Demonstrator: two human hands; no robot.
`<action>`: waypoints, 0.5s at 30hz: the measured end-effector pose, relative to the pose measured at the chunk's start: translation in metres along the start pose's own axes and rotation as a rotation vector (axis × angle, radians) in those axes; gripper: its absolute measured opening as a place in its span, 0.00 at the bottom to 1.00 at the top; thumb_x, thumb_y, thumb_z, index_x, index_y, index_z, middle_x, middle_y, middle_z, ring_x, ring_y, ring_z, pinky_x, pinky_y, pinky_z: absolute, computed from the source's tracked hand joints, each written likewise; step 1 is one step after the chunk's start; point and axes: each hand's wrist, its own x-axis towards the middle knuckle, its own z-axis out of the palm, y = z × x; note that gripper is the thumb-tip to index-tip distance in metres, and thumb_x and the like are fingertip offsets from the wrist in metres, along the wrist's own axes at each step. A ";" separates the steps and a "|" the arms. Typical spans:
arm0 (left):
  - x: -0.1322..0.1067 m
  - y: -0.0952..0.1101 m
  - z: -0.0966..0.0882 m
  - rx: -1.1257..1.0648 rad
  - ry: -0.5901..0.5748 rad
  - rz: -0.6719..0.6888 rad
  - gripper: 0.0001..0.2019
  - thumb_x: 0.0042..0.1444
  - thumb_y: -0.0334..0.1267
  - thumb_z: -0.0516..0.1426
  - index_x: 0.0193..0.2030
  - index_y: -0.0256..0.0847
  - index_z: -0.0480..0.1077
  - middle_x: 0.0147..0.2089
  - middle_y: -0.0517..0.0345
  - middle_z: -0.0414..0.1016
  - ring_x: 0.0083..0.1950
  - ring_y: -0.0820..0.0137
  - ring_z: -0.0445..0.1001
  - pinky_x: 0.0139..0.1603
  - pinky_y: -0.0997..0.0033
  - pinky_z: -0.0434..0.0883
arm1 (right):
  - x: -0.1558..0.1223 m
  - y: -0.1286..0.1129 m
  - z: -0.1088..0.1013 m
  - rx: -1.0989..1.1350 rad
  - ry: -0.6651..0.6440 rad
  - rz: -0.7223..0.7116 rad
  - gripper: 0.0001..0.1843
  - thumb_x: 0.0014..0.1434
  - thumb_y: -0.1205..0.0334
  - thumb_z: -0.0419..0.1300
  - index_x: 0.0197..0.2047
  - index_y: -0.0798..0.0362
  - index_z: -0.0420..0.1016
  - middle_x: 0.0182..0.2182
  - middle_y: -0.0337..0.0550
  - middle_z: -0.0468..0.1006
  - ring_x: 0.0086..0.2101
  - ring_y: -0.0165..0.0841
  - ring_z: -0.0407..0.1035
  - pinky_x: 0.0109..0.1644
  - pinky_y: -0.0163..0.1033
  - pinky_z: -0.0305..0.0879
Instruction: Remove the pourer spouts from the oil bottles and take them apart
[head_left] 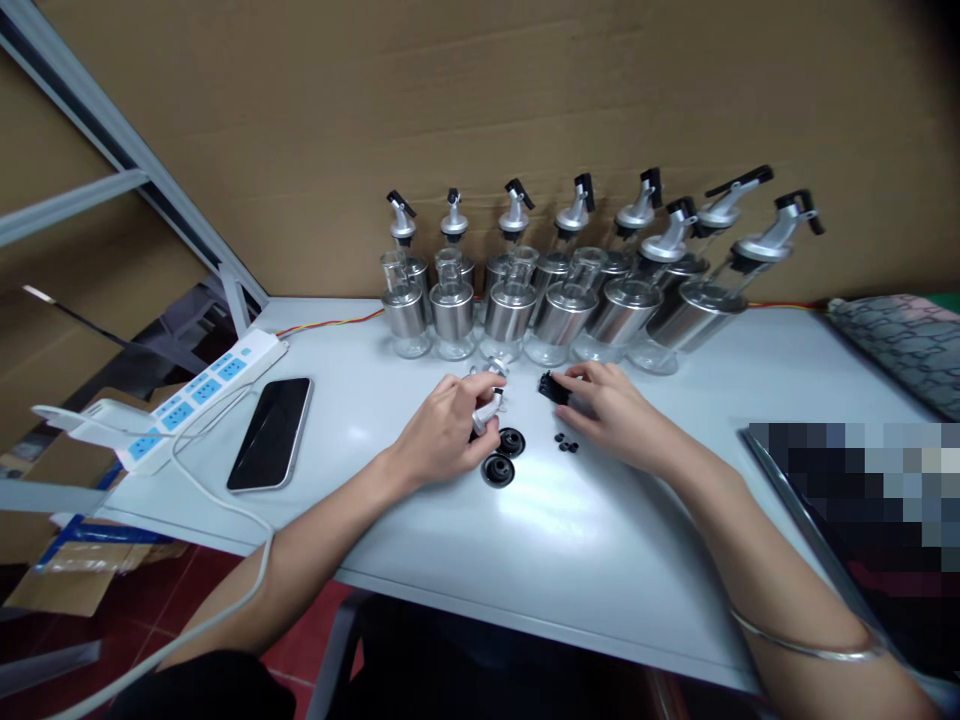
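Note:
My left hand is closed around a silver pourer spout near the middle of the white table. My right hand pinches a small black lever piece at its fingertips. Two black round rubber stoppers lie just below my left hand. A few tiny black rings lie under my right hand. Behind both hands stand several glass and steel oil bottles, the back row fitted with silver pourers and black levers.
A smartphone lies face up at the left, beside a white power strip with a cable trailing off the table's front edge. A dark keyboard sits at the far right. A cardboard wall backs the table.

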 end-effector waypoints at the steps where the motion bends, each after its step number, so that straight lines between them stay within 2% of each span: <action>1: 0.000 0.000 0.000 0.001 0.000 -0.001 0.19 0.56 0.28 0.51 0.53 0.42 0.51 0.36 0.59 0.64 0.32 0.74 0.64 0.35 0.72 0.66 | 0.000 0.000 -0.001 0.021 -0.005 -0.009 0.23 0.60 0.58 0.50 0.53 0.61 0.72 0.46 0.56 0.71 0.46 0.47 0.64 0.51 0.51 0.63; 7: -0.001 0.000 0.000 -0.023 -0.030 -0.034 0.19 0.57 0.30 0.51 0.53 0.41 0.50 0.36 0.58 0.64 0.33 0.73 0.66 0.36 0.71 0.67 | 0.002 -0.004 -0.012 0.158 -0.013 -0.036 0.18 0.60 0.60 0.49 0.45 0.56 0.78 0.40 0.51 0.75 0.43 0.42 0.68 0.48 0.47 0.65; 12: -0.001 0.003 0.002 -0.150 -0.109 -0.227 0.14 0.57 0.32 0.52 0.48 0.42 0.52 0.38 0.57 0.66 0.37 0.70 0.69 0.37 0.70 0.68 | 0.002 -0.025 -0.031 0.366 0.110 0.029 0.15 0.61 0.56 0.52 0.39 0.53 0.77 0.38 0.47 0.78 0.38 0.38 0.70 0.38 0.40 0.66; 15: -0.001 0.006 0.003 -0.277 -0.180 -0.307 0.09 0.58 0.35 0.53 0.43 0.43 0.54 0.37 0.59 0.66 0.35 0.72 0.69 0.36 0.72 0.68 | 0.001 -0.040 -0.035 0.557 0.125 0.031 0.14 0.61 0.55 0.54 0.39 0.52 0.77 0.37 0.46 0.78 0.37 0.36 0.71 0.34 0.37 0.64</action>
